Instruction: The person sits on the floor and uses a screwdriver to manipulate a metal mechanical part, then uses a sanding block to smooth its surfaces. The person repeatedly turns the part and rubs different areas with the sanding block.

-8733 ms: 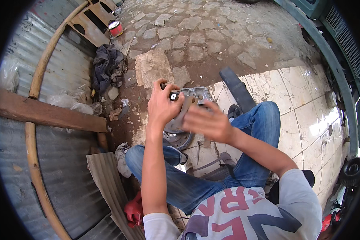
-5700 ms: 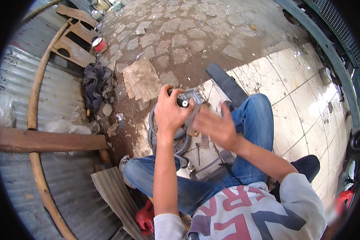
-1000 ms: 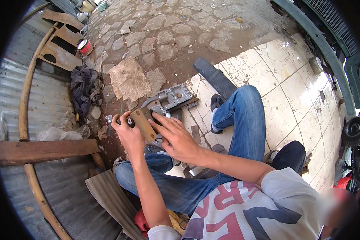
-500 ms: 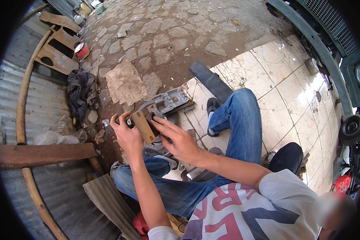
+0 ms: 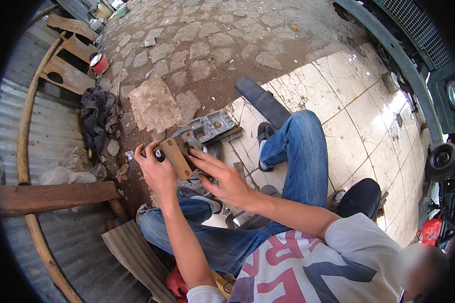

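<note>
In front of my knees I hold up a tan-brown metal bracket (image 5: 177,160) with oval slots, tilted. My left hand (image 5: 159,174) is closed around its left side, next to a dark round part. From the right, the fingers of my right hand (image 5: 226,183) press against the bracket's other side, the thumb lower down; exactly what they touch there is partly hidden. Just beyond lies a grey cast-metal housing (image 5: 215,123) on the ground, with a dark wire brush (image 5: 233,135) beside it. More metal parts below my hands are partly covered by them.
A black rubbery strip (image 5: 263,101) lies where white tiles (image 5: 349,131) meet the dirt. Left are a flat cardboard piece (image 5: 154,105), a dark cloth (image 5: 98,113) and a wooden plank (image 5: 55,197) against corrugated sheeting. A vehicle's front (image 5: 414,55) stands at right; another person's dark-clad leg (image 5: 361,199) is near my knee.
The whole view has shifted slightly. Both hands keep their hold on the bracket, which looks almost unchanged in its tilt.
</note>
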`<act>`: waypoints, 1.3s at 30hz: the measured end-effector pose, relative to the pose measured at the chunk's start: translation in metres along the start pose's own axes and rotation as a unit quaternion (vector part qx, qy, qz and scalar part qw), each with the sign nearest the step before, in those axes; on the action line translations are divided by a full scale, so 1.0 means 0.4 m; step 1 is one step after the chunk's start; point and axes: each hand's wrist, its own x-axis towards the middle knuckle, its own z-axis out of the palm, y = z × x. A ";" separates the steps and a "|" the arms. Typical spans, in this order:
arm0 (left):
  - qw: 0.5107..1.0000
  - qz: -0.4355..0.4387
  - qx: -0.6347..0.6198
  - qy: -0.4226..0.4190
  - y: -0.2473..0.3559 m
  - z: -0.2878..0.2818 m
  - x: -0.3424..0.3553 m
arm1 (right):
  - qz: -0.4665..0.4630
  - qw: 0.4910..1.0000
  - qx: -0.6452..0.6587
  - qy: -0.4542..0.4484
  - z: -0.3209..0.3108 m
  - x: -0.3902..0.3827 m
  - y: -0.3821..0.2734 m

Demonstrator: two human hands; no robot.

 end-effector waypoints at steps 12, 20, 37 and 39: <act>1.000 0.003 0.029 -0.001 -0.026 0.011 0.001 | -0.049 0.999 0.020 0.010 0.036 -0.015 0.007; 1.000 0.005 0.025 -0.011 -0.026 -0.001 0.000 | -0.067 0.997 -0.028 0.004 0.048 -0.027 0.016; 1.000 -0.006 0.009 -0.024 -0.015 -0.013 0.000 | -0.168 0.968 -0.188 0.005 0.017 0.009 0.020; 1.000 0.001 0.008 -0.021 -0.019 -0.012 -0.002 | -0.182 0.966 -0.181 0.006 0.016 0.016 0.042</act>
